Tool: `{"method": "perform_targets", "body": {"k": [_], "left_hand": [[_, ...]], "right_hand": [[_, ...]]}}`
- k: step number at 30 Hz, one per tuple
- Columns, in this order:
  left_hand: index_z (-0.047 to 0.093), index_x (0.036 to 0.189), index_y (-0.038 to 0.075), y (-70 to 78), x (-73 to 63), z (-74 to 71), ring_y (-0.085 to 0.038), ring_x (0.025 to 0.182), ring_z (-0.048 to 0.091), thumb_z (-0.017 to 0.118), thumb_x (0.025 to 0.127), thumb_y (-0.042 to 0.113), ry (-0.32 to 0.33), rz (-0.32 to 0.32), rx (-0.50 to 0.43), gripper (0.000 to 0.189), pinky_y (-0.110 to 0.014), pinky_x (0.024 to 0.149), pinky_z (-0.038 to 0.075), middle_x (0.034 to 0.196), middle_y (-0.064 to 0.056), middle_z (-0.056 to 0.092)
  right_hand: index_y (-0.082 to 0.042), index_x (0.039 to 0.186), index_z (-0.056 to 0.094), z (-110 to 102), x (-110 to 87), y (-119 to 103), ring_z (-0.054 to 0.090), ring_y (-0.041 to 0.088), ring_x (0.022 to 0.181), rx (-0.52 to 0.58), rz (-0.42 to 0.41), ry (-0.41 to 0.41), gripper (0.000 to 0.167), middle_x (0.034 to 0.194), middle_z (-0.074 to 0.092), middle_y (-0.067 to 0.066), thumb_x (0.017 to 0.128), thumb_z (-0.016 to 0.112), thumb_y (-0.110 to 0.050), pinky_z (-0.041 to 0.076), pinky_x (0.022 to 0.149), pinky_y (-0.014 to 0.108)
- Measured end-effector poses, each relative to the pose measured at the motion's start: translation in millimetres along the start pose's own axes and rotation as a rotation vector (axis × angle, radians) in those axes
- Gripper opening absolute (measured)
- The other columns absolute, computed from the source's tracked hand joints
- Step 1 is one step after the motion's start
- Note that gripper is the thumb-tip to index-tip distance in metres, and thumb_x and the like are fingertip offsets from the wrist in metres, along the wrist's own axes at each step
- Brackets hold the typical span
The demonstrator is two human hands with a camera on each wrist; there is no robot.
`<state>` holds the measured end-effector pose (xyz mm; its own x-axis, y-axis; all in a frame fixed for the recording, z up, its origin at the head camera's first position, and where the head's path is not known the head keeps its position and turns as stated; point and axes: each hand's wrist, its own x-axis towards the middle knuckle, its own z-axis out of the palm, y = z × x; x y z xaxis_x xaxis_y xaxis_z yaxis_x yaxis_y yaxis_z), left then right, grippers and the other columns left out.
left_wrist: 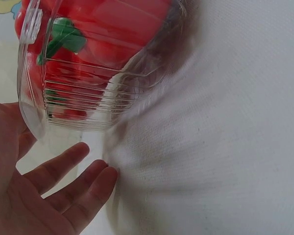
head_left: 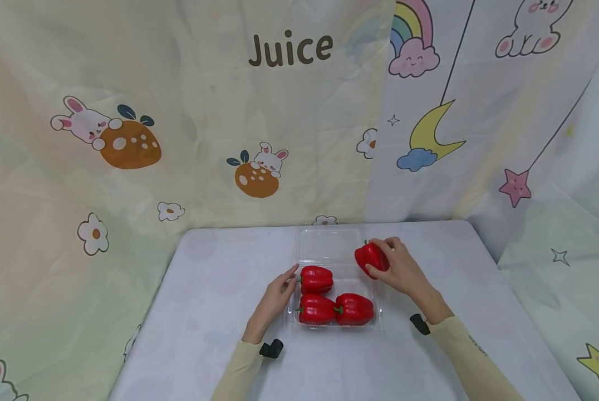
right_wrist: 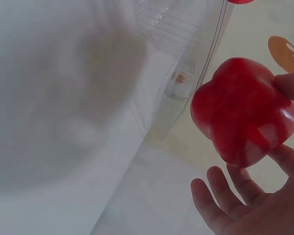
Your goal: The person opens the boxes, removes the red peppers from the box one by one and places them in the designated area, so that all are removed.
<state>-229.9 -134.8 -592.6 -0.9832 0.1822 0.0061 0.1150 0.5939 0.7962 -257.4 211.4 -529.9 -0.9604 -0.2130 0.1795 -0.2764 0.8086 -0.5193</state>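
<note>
In the head view, my right hand (head_left: pixel 398 267) grips a red bell pepper (head_left: pixel 369 257) between thumb and fingers, above the back right corner of a clear plastic clamshell box (head_left: pixel 378 317). The same held pepper (right_wrist: pixel 242 110) shows its lobed underside in the right wrist view. Inside the box lie three more red peppers: one at back left (head_left: pixel 317 279), one at front left (head_left: pixel 317 309) and one at front right (head_left: pixel 354 309). My left hand (head_left: pixel 274 298) rests at the box's left side, its lower fingers (left_wrist: pixel 90 196) spread and loosely bent.
The box's clear lid (head_left: pixel 329 245) lies folded back toward the rear edge of the white-covered table (head_left: pixel 219 312). Behind and beside the table hang printed cloths (head_left: pixel 204 111). A black wrist camera (head_left: pixel 271 349) sits on the left wrist, another (head_left: pixel 420 324) on the right.
</note>
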Motion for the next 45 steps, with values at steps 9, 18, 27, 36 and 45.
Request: {"method": "perform_targets", "body": {"k": [9,18,27,36,45], "left_hand": [[0.043,0.153,0.032,-0.5,-0.2,0.0,-0.029,0.115,0.066,0.053,0.105,0.031,0.003,0.000,0.001,0.049,-0.048,0.096,0.057,0.135,-0.013,0.062],[0.043,0.153,0.032,-1.1,-0.6,0.3,-0.029,0.116,0.066,0.053,0.105,0.031,0.003,-0.003,-0.008,0.049,-0.048,0.095,0.058,0.136,-0.013,0.062],[0.043,0.153,0.030,-0.9,-0.3,0.0,-0.030,0.116,0.066,0.051,0.105,0.030,-0.001,0.008,-0.004,0.049,-0.049,0.097,0.057,0.136,-0.013,0.062],[0.042,0.154,0.031,-1.8,0.4,-0.7,-0.028,0.115,0.066,0.051,0.105,0.031,-0.006,0.004,-0.005,0.049,-0.048,0.098,0.056,0.135,-0.012,0.062],[0.043,0.153,0.032,-2.3,0.8,-1.0,-0.028,0.115,0.066,0.051,0.105,0.031,-0.009,0.005,-0.015,0.049,-0.048,0.097,0.057,0.135,-0.012,0.063]], "right_hand": [[-0.014,0.144,0.047,-3,0.5,4,0.049,0.040,0.121,0.005,0.026,0.007,0.076,0.134,0.047,0.021,0.080,0.082,-0.033,0.060,0.085,0.056],[-0.012,0.144,0.046,-5,0.2,8,0.048,0.043,0.123,0.000,0.071,0.038,0.078,0.135,0.045,0.024,0.078,0.083,-0.031,0.059,0.084,0.058],[-0.010,0.144,0.045,-3,1.1,14,0.046,0.044,0.123,-0.019,0.109,0.088,0.078,0.135,0.044,0.025,0.079,0.083,-0.030,0.059,0.084,0.060],[-0.009,0.144,0.045,0,1.6,21,0.047,0.044,0.121,-0.024,0.129,0.120,0.076,0.133,0.045,0.026,0.080,0.082,-0.029,0.059,0.084,0.060],[-0.008,0.145,0.044,3,3.4,31,0.045,0.046,0.122,-0.034,0.166,0.125,0.074,0.134,0.043,0.028,0.083,0.079,-0.027,0.058,0.085,0.062]]}}
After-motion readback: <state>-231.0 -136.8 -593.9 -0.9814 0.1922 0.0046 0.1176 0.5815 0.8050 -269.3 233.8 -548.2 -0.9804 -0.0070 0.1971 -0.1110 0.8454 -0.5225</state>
